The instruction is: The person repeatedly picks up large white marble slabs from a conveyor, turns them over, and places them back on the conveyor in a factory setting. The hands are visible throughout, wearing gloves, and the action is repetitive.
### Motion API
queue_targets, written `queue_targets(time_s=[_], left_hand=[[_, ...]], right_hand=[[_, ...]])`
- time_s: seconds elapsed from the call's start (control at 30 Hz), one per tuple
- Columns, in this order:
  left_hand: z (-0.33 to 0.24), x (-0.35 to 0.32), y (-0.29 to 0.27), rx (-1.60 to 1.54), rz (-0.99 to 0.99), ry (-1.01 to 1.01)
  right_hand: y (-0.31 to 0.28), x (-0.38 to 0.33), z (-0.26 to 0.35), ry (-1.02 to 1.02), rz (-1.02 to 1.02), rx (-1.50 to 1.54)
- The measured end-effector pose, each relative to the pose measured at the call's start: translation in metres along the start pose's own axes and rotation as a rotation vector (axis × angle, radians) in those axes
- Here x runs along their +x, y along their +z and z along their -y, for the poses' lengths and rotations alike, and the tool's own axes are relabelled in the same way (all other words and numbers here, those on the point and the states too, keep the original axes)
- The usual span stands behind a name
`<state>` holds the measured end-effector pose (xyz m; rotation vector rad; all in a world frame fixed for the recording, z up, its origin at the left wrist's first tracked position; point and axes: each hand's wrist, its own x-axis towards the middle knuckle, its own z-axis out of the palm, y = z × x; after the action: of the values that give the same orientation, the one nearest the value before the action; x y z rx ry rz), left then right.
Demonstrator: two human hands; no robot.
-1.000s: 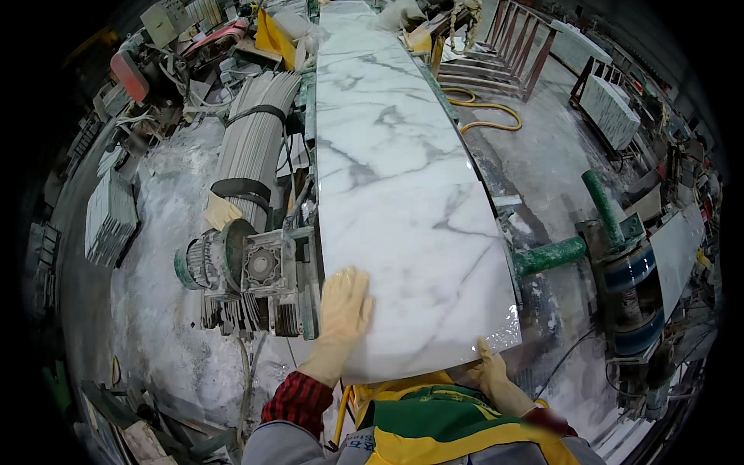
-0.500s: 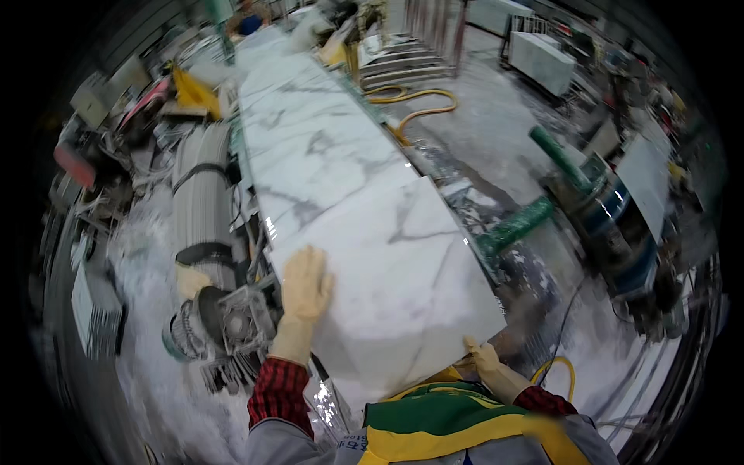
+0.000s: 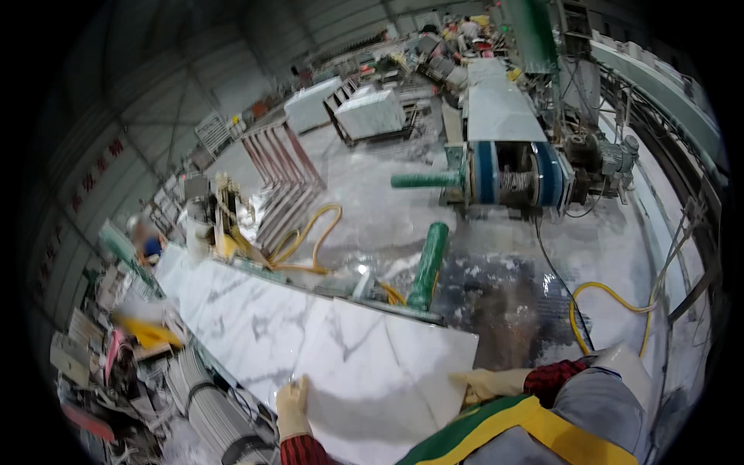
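Note:
A white, grey-veined marble slab [image 3: 387, 372] lies in front of me, partly over a longer marble surface [image 3: 225, 298] that runs to the far left. My left hand [image 3: 292, 404], in a cream glove, is closed on the slab's left edge. At its near right end, my right hand [image 3: 487, 384], gloved too, grips the edge; some of its fingers are hidden beneath or behind the slab. The slab's near edge reaches close to my green and yellow apron [image 3: 480, 430].
A green roller [image 3: 428, 267] rises beyond the slab, with another green roller [image 3: 425, 180] on a blue-banded conveyor [image 3: 484, 174]. Yellow hoses [image 3: 318, 260] loop over the wet floor. A ribbed grey cylinder [image 3: 209, 403] stands at left. One person [image 3: 149, 244] is at the far left.
My view has swung to the right, bringing the conveyor into full sight. The slab's near end has turned rightward relative to the long surface. Both hands stay at its edges.

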<state>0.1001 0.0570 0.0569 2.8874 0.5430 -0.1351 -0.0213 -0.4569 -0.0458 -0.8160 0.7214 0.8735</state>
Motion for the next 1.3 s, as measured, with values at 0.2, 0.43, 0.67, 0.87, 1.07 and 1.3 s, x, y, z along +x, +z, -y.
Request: queue_targets(time_s=[0.2, 0.43, 0.67, 0.87, 1.07, 1.3], left_hand=[[-0.074, -0.035, -0.086, -0.093, -0.116, -0.085], [-0.203, -0.072, -0.143, -0.460, -0.278, -0.059], [-0.337, -0.014, -0.076, -1.112, -0.361, 0.118], [-0.517, 0.004, 0.023, -1.352, -0.044, 0.088], [-0.617, -0.003, 0.108, -1.305, 0.255, -0.022], [-0.707, 0.038, 0.147, -0.710, 0.395, 0.246]], right_hand=[[-0.091, 0.100, -0.003, 0.081, 0.178, 0.131], [-0.065, -0.015, 0.113, -0.357, 0.043, 0.031], [-0.142, -0.073, 0.334, -0.764, -0.198, -0.108], [-0.284, -0.117, 0.508, -1.014, -0.436, -0.212], [-0.359, -0.146, 0.539, -0.772, -0.962, -0.327], [-0.528, -0.056, 0.535, -0.703, -0.984, -0.082]])
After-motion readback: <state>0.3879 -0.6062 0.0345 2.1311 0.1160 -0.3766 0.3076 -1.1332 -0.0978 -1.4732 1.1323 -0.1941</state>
